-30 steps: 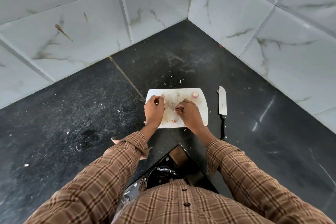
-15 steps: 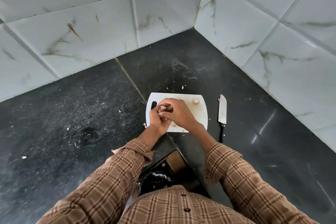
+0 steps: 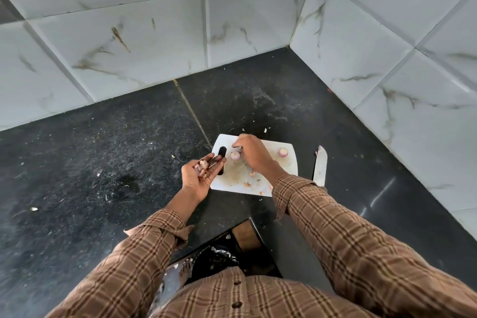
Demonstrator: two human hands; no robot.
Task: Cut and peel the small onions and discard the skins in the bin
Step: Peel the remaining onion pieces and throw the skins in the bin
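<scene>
My left hand [image 3: 200, 173] lies palm up at the left edge of the white cutting board [image 3: 281, 175], with loose onion skins [image 3: 202, 166] resting on its straight fingers. Over the board's far left part, my right hand [image 3: 254, 156] curls thumb and fingers round a small peeled onion [image 3: 235, 155] that sits on the board. A second peeled onion [image 3: 283, 152] stands near the board's far right corner. Bits of skin [image 3: 251, 174] lie scattered on the board. The bin [image 3: 216, 259], lined with a black bag, is below the counter edge by my body.
A knife [image 3: 320, 166] lies on the black counter just right of the board, blade pointing away from me. Marble-tiled walls [image 3: 154, 33] meet in a corner behind. Small scraps dot the counter [image 3: 103, 162] to the left.
My hands have parted. The left hand turned palm up and moved left with the skins, while the right hand carried the peeled onion down onto the far part of the board.
</scene>
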